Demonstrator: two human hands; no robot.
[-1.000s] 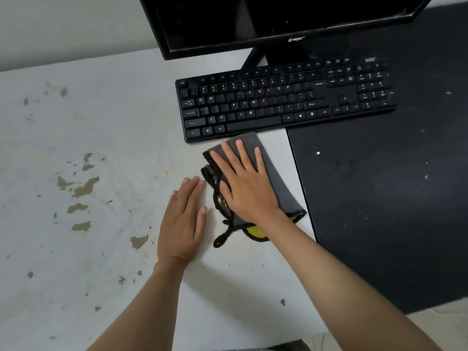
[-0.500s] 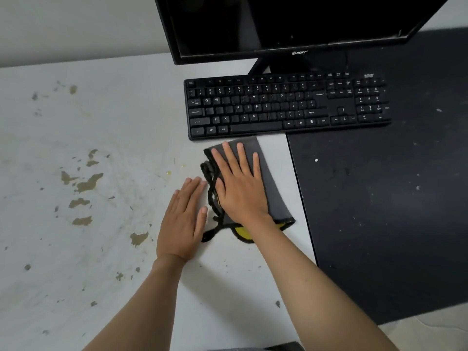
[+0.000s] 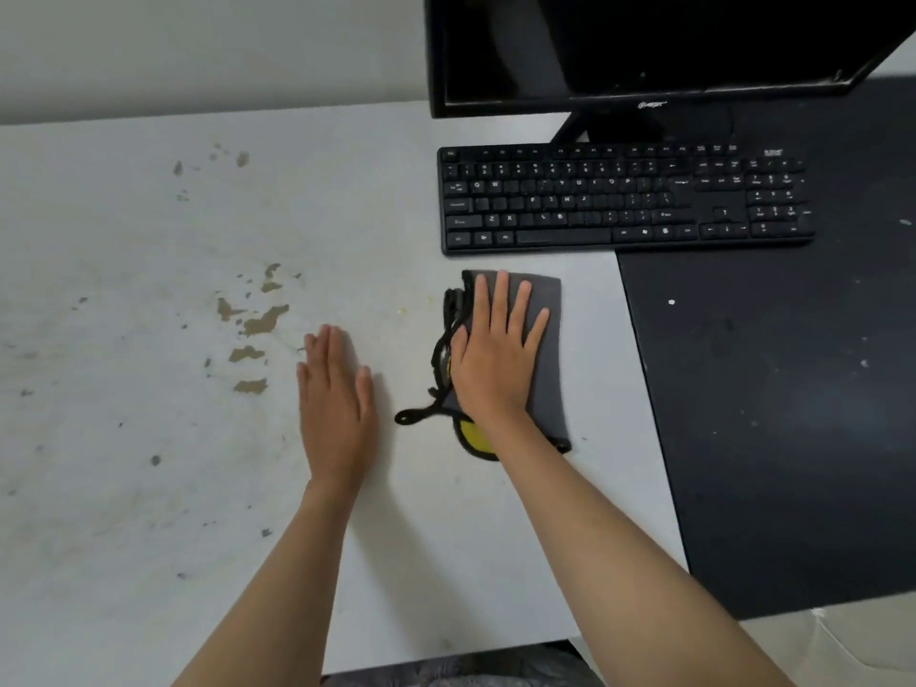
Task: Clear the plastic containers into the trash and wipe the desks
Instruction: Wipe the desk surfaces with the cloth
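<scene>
A folded grey cloth with a black stitched edge and a yellow underside lies on the white desk, just in front of the keyboard. My right hand lies flat on top of it, fingers spread, pressing it against the desk. To the left of the cloth my left hand rests palm down on the bare desk, fingers together, holding nothing. No plastic container is in view.
A black keyboard and a black monitor stand at the back right. A black mat with white specks covers the right side. Brown chipped patches mark the desk's left part. The desk's front edge runs along the bottom.
The view has shifted, so the hands and cloth sit further right in frame. My left hand has moved away from the cloth to the left. My right hand stays flat on the cloth.
</scene>
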